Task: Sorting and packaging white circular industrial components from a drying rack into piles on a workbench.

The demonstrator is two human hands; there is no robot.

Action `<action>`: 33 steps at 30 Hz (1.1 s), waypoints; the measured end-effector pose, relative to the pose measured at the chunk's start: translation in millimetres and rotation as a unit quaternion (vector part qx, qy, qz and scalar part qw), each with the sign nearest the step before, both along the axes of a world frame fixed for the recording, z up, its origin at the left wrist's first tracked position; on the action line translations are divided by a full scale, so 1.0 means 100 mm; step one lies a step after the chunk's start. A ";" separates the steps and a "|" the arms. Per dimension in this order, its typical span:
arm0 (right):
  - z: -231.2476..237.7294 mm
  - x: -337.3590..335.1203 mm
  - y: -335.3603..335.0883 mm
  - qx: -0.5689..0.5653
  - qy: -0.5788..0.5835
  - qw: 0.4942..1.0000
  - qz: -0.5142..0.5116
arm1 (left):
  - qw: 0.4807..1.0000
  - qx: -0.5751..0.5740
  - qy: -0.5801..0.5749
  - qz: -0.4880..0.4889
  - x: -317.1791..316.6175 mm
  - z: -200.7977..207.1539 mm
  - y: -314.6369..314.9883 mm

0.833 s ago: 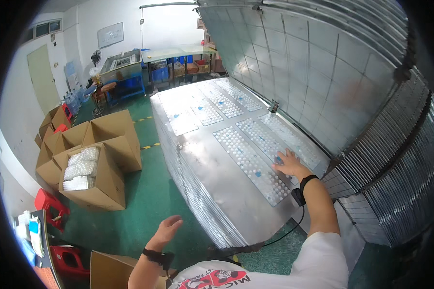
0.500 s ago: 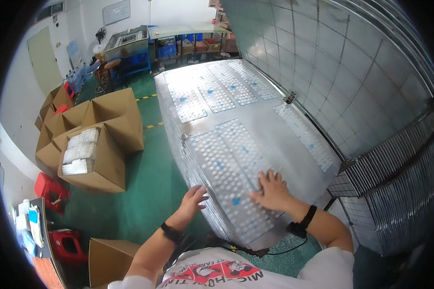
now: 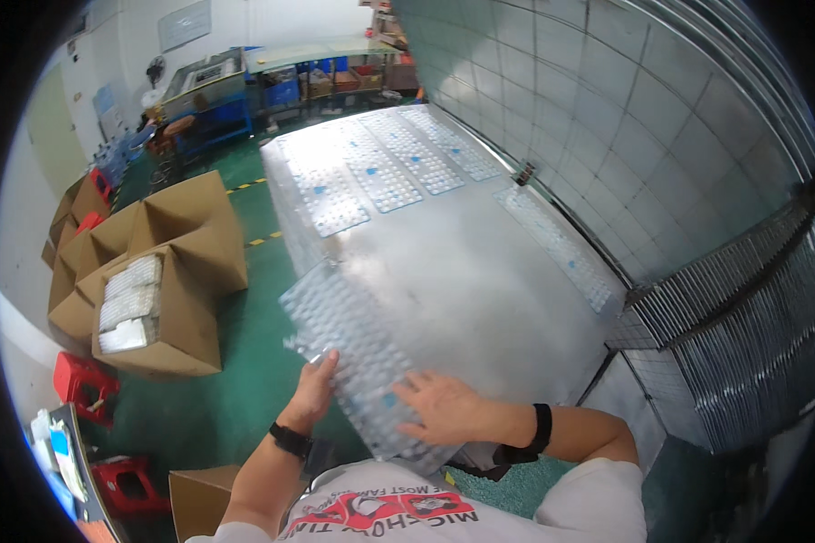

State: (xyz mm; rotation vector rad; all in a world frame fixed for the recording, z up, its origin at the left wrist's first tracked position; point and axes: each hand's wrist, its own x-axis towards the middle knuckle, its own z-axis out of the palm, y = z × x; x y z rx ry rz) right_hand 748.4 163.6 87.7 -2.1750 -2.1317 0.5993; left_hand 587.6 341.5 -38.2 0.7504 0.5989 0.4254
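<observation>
A translucent sheet (image 3: 344, 326) with rows of small round domes and blue marks hangs over the near left edge of a silvery rack tray (image 3: 480, 281). It lies at a slant, apart from the tray at its left side. My left hand (image 3: 312, 389) is closed on the sheet's left edge, thumb on top. On the sheet's near right part lies my right hand (image 3: 444, 407), fingers spread and a little blurred. Several more domed sheets (image 3: 371, 172) lie at the tray's far end, and one long sheet (image 3: 557, 249) runs along its right side.
Raised wire-mesh trays (image 3: 598, 118) stand tall along the right, with closely stacked trays (image 3: 743, 335) below. Open cardboard boxes (image 3: 186, 317) stand on the green floor to the left, one holding stacked sheets (image 3: 136, 290). Red stools (image 3: 86, 385) stand farther left.
Sheets that lay flat on the near part of the tray are now gathered leftward over its edge. My left hand has closed on the sheet edge, and my right hand has slid left.
</observation>
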 end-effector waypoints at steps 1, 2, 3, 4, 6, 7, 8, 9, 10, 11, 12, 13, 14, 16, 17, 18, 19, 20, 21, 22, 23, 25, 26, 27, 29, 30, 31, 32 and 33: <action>0.05 0.01 0.01 0.014 0.070 0.996 0.044 | 1.000 0.000 -0.002 0.026 0.01 0.13 -0.05; 0.09 0.13 0.04 0.011 0.068 0.997 0.032 | 0.999 0.000 -0.004 0.053 0.05 0.19 -0.07; 0.18 0.29 0.13 0.006 0.070 0.998 0.004 | 0.998 0.018 -0.017 0.051 -0.04 0.00 0.00; 0.25 0.50 0.22 -0.001 0.071 0.997 -0.025 | 1.000 0.011 0.008 0.019 -0.20 -0.13 0.12; -0.01 1.30 0.27 0.111 -0.007 0.986 -0.124 | 0.991 -0.052 -0.126 0.000 -0.47 -0.15 0.17; -0.03 1.66 0.28 0.116 -0.056 0.970 -0.206 | 0.980 -0.008 -0.197 -0.007 -0.54 -0.09 0.17; -0.10 2.12 0.23 0.117 -0.124 0.953 -0.251 | 0.969 -0.035 -0.243 0.005 -0.52 0.02 0.11; -0.15 2.52 0.15 0.088 -0.149 0.930 -0.325 | 0.974 -0.060 -0.218 0.016 -0.52 -0.02 0.10; -0.26 2.88 0.00 0.072 -0.170 0.905 -0.384 | 0.978 -0.084 -0.191 0.027 -0.54 -0.05 0.07; -0.30 3.14 -0.10 0.058 -0.190 0.877 -0.438 | 0.988 -0.074 -0.132 0.021 -0.53 -0.11 0.02; -0.31 3.20 -0.15 0.029 -0.154 0.868 -0.472 | 0.995 -0.063 -0.071 0.020 -0.52 -0.19 0.00; -0.36 3.21 -0.17 -0.002 -0.118 0.855 -0.505 | 0.996 -0.065 -0.069 -0.001 -0.54 -0.24 -0.01; -0.38 3.14 -0.12 -0.007 -0.115 0.860 -0.498 | 0.996 -0.068 -0.063 0.008 -0.58 -0.21 -0.02; -0.40 2.95 -0.07 -0.027 -0.217 0.887 -0.407 | 0.987 -0.070 -0.141 -0.035 -0.63 -0.12 0.07; -0.33 2.74 -0.05 -0.037 -0.229 0.900 -0.369 | 0.990 -0.061 -0.123 -0.033 -0.73 -0.11 0.14; -0.31 2.51 -0.07 -0.039 -0.222 0.905 -0.359 | 0.989 -0.076 -0.123 -0.017 -0.74 -0.05 0.17; -0.28 2.26 -0.13 -0.042 -0.156 0.927 -0.338 | 0.991 -0.090 -0.102 -0.004 -0.70 -0.05 0.21; -0.25 2.04 -0.19 -0.045 -0.089 0.942 -0.319 | 0.992 -0.103 -0.067 -0.009 -0.65 -0.14 0.27; -0.22 1.81 -0.28 -0.047 -0.086 0.941 -0.324 | 0.997 -0.069 -0.022 -0.003 -0.44 -0.11 0.23; -0.17 1.54 -0.34 -0.064 -0.090 0.951 -0.290 | 1.000 -0.022 0.017 0.012 -0.28 -0.26 0.19; -0.14 1.29 -0.43 -0.083 -0.097 0.955 -0.268 | 0.998 0.025 0.050 -0.006 -0.18 -0.44 0.19; -0.31 0.89 -0.63 -0.055 -0.080 0.962 -0.256 | 0.992 0.082 0.044 -0.084 0.04 -0.58 -0.02; -0.28 0.64 -0.55 -0.052 -0.028 0.961 -0.272 | 0.987 0.091 0.012 -0.132 -0.02 -0.50 0.00; -0.38 0.49 -0.53 -0.059 -0.018 0.962 -0.265 | 0.986 0.025 0.017 -0.162 0.03 -0.50 0.02; -0.50 0.20 -0.48 0.020 0.000 0.958 -0.286 | 0.947 0.224 -0.023 -0.228 -0.11 -0.44 0.16; -0.26 0.14 -0.43 -0.054 0.083 0.955 -0.281 | 0.959 0.109 -0.059 -0.255 -0.13 -0.31 0.21; -0.47 0.07 -0.40 -0.002 0.014 0.952 -0.307 | 0.967 0.043 0.019 -0.251 -0.07 -0.52 0.46; -0.47 -0.02 -0.38 0.043 0.016 0.951 -0.305 | 0.978 0.002 0.032 -0.206 -0.03 -0.43 0.40; -0.44 -0.10 -0.41 0.047 0.013 0.946 -0.320 | 0.965 0.004 0.032 -0.260 0.36 -0.57 0.34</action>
